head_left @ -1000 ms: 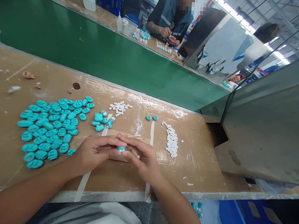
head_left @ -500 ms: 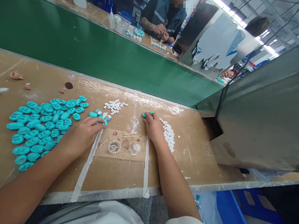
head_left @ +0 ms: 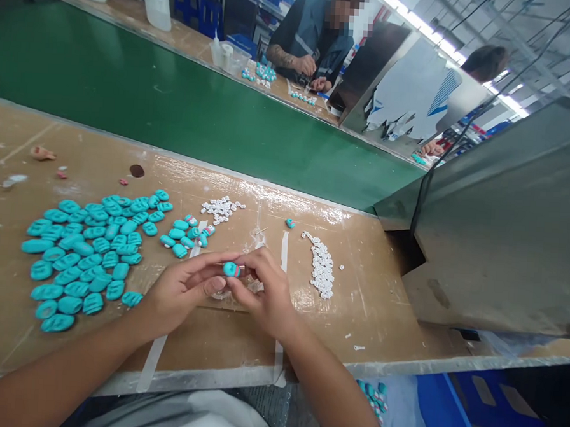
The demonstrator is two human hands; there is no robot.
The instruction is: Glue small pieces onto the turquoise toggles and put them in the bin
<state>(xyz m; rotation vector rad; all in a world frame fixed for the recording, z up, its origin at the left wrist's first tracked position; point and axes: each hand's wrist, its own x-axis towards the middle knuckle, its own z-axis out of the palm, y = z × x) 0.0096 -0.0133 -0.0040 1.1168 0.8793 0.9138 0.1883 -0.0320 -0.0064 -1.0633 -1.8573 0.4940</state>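
Note:
My left hand (head_left: 178, 291) and my right hand (head_left: 267, 292) meet over the middle of the table, fingers closed round a small teal moulded piece (head_left: 230, 269) with a pinkish-red band. The right thumb and fingers pinch its banded side; the left fingers close on it from the other side. Behind them lies a cluster of teal pieces (head_left: 180, 251), some with red and white parts. One similar teal piece (head_left: 290, 223) sits alone near the top of the right tape strip (head_left: 284, 252). Clear plastic cups below the hands are mostly hidden.
Many teal oval pieces (head_left: 91, 261) spread over the left of the table. Small white pieces lie in one pile (head_left: 222, 208) at the back and another (head_left: 323, 269) at right. A green belt (head_left: 199, 113) runs behind; a metal housing (head_left: 503, 238) stands at right. A co-worker (head_left: 313, 43) sits opposite.
Both hands have come together at the middle, the left from the teal cluster, the right from beside the white pieces. A teal piece is now between them, and another stays at the right.

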